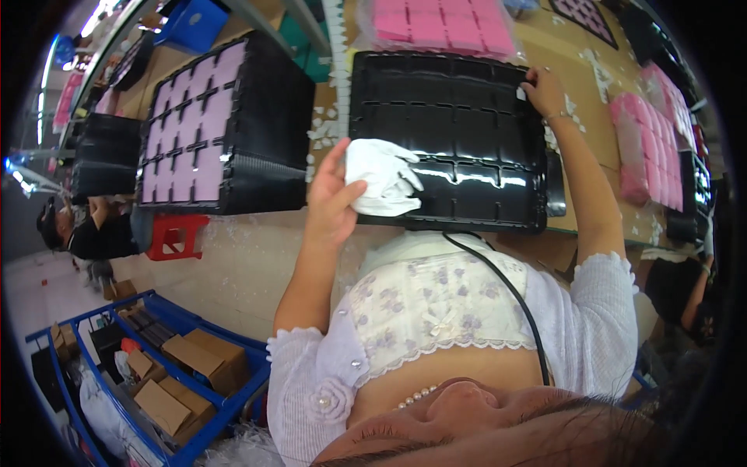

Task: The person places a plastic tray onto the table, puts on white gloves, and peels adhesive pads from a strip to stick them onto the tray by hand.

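A glossy black plastic tray [447,117] with moulded compartments lies in front of me on the table. Over its near left corner, my left hand [333,198] pinches a white glove [383,177] between thumb and fingers. The glove's limp fingers point right, across the tray's surface. At the tray's far right corner, my right hand [547,95] has its fingers curled on the rim. A small white piece [521,93] shows by those fingertips; I cannot tell whether it is held or just lies there.
A tall stack of black trays with lilac inserts [194,117] stands to the left. Bagged pink pieces [443,23] lie beyond my tray, and more pink packs [646,156] sit at right. White scraps litter the table. A red stool [175,236] and blue rack [233,397] are at left, a co-worker [105,229] too.
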A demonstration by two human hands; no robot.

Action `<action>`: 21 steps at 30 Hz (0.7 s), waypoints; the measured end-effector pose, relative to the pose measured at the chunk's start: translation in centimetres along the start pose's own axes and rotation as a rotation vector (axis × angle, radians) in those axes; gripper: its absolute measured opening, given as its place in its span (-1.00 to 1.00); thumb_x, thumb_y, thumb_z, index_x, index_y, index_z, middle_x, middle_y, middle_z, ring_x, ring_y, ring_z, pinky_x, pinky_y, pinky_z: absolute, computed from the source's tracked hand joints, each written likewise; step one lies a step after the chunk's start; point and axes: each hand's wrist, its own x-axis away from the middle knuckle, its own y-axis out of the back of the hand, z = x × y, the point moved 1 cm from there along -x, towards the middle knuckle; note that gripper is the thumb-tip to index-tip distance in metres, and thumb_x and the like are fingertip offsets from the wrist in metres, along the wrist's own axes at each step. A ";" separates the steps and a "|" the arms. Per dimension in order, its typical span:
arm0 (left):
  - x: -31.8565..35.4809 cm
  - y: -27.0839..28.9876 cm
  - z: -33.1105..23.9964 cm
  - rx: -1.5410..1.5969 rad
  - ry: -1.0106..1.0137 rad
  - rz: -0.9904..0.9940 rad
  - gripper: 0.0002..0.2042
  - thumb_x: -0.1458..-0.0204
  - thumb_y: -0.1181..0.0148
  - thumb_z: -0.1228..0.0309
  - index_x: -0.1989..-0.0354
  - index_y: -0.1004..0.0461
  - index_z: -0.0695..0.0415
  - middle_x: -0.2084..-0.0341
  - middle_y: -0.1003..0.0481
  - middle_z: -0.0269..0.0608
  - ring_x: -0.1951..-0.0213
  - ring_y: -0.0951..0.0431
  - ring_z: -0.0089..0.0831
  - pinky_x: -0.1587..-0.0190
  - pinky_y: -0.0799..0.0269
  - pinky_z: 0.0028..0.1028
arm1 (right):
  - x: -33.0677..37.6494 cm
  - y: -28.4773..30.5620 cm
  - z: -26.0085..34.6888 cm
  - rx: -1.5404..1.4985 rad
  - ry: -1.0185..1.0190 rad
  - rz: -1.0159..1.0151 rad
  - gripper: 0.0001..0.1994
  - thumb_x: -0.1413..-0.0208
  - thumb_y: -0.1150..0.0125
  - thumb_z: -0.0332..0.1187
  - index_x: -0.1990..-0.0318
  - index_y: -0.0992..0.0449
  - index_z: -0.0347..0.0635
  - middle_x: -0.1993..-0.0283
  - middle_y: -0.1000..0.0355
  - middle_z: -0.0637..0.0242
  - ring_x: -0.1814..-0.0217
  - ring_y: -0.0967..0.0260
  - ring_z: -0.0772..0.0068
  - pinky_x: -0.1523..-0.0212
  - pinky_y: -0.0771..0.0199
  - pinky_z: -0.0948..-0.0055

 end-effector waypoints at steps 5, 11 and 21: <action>-1.0 1.5 -0.3 0.208 0.194 0.118 -0.40 0.22 -0.06 0.75 -0.11 -0.15 0.22 0.07 -0.36 -0.10 0.03 -0.39 -0.35 -0.06 -0.29 -0.37 | 5.0 3.8 15.9 -1.071 -0.212 0.295 -0.81 0.03 -0.22 -0.36 0.27 -0.47 -0.23 0.38 -0.43 0.40 0.34 -0.34 0.57 0.31 -0.36 0.51; -1.7 0.5 -1.3 0.164 0.155 0.217 -0.64 0.18 -0.09 0.70 0.16 -0.26 0.14 0.20 -0.38 -0.21 0.10 -0.41 -0.41 0.02 -0.34 -0.42 | 9.7 4.5 26.5 -1.534 -0.156 0.522 -0.82 -0.03 -0.15 -0.38 0.23 -0.42 -0.27 0.37 -0.40 0.41 0.36 -0.29 0.66 0.31 -0.34 0.62; -2.4 2.5 -3.9 -0.076 0.249 0.379 -0.83 0.05 -0.17 0.56 0.29 -0.34 0.17 0.43 -0.44 -0.33 0.39 -0.45 -0.62 0.31 -0.42 -0.62 | 9.2 8.3 27.4 -1.334 -0.270 0.292 -0.89 0.02 -0.18 -0.46 0.32 -0.42 -0.22 0.41 -0.39 0.43 0.42 -0.31 0.70 0.36 -0.36 0.67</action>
